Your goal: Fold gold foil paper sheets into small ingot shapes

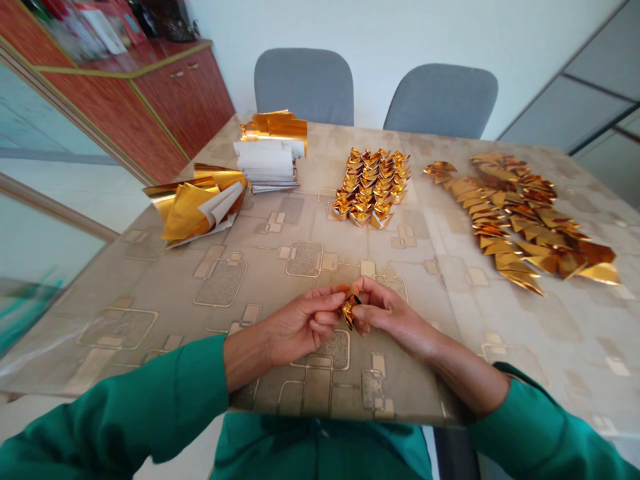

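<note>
A small folded gold foil paper piece (350,311) is pinched between both hands, above the table close to my body. My left hand (313,320) grips its left side with thumb and fingers. On the other side my right hand (383,307) holds it, thumb pressed against the foil. Farther back stand several finished-looking gold paper ingots (370,188) in close rows. To the right lie overlapping lines of flat folded gold paper pieces (500,220). The fingers partly hide the held piece.
On the left are loose gold foil sheets (195,207) and a white-backed paper stack (267,167), with a gold foil roll (280,127) behind. Two grey chairs (304,87) stand beyond the patterned table (265,260). A reddish wooden cabinet (175,100) is at the back left.
</note>
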The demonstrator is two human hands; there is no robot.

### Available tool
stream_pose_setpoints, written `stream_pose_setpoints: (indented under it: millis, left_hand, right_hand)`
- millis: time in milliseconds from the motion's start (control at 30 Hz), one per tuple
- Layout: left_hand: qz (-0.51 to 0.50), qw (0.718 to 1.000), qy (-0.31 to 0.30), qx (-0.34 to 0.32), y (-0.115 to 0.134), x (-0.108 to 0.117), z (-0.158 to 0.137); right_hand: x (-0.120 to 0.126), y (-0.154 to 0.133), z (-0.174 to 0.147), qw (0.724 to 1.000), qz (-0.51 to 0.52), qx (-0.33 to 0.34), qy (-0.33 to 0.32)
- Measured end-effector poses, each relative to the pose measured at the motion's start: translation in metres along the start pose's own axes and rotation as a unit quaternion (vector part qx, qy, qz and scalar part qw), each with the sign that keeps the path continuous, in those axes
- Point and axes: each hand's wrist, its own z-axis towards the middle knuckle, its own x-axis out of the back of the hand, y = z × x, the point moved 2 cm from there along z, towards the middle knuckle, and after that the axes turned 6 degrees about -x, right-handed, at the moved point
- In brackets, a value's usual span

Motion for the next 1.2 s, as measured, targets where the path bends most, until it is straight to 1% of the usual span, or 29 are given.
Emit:
stream_pose_setpoints:
  millis: [300,500,600,700,833,933,1033,1200]
  left_hand:
    - [-0.003,1.000,0.017,-0.007,-0.0014,-0.0058,-0.0012]
    - [-0.012,0.999,0.040,0.012,-0.0005,-0.0012,-0.0011]
    - [-0.011,0.999,0.046,0.005,-0.0014,0.0005,-0.0008]
    - [-0.005,0.999,0.044,-0.005,-0.0024,-0.0004,-0.0005]
    - [-0.011,0.998,0.056,-0.013,-0.0023,-0.0031,-0.0009]
    - [-0.022,0.997,0.067,-0.011,-0.0020,-0.0035,-0.0018]
    - [-0.028,0.998,0.055,-0.006,-0.0021,-0.0024,-0.0026]
    - [-0.006,0.999,0.030,-0.008,-0.0024,-0.0014,-0.0020]
  right_hand:
    - [-0.0008,-0.0019,-0.0007,1.000,-0.010,-0.006,0.011]
    - [-0.0028,-0.0012,0.0012,0.998,-0.055,0.005,0.024]
    - [-0.0034,-0.0001,0.0021,0.998,-0.062,0.015,0.030]
    - [-0.0037,-0.0021,0.0010,0.997,-0.070,0.005,0.035]
    - [-0.0036,-0.0059,-0.0007,0.997,-0.063,-0.011,0.034]
    - [-0.0029,-0.0049,0.0000,0.998,-0.053,-0.006,0.025]
    - [-0.0024,-0.0014,0.0014,0.998,-0.052,0.007,0.016]
    - [-0.0031,-0.0006,0.0013,0.999,-0.050,0.014,0.015]
